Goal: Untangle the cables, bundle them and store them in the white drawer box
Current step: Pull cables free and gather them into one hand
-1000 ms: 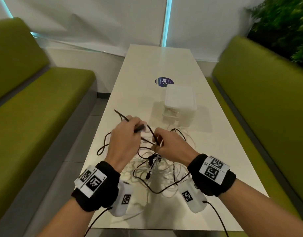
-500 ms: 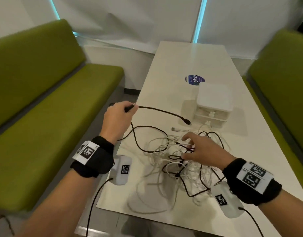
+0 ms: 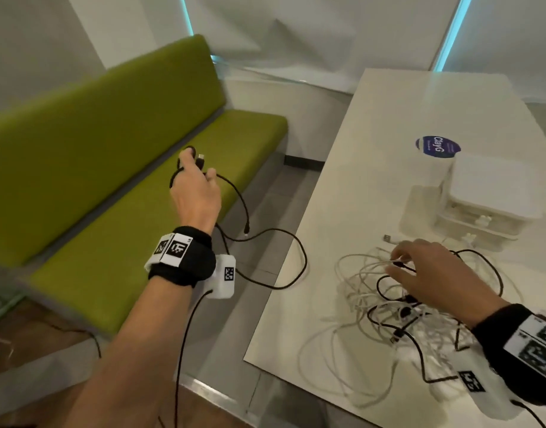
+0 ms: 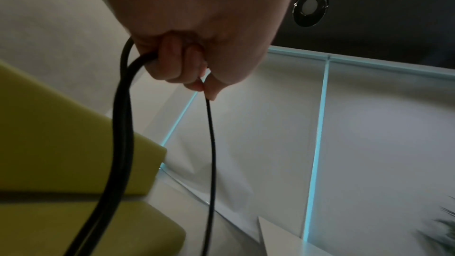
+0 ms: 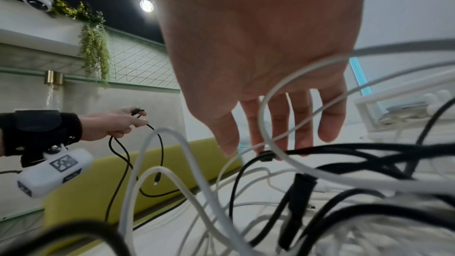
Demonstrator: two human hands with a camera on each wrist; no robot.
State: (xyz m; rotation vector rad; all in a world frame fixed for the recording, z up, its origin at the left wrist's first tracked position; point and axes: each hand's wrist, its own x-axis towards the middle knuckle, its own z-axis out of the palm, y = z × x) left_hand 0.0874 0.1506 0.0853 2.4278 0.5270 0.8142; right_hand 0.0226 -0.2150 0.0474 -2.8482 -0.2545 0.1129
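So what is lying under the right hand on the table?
Under the right hand lies a tangle of white cables and black cables on the table. Its straight fingers reach a black strand. What the palm covers is hidden.

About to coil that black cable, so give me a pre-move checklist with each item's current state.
1. Left hand grips the black cable: ok.
2. Cable's far plug hangs free off the table edge: ok.
3. Whole cable clear of the tangled pile: cannot tell.
4. Right hand steadies the pile with straight fingers: ok.
5. White drawer box open for storing: cannot tell.
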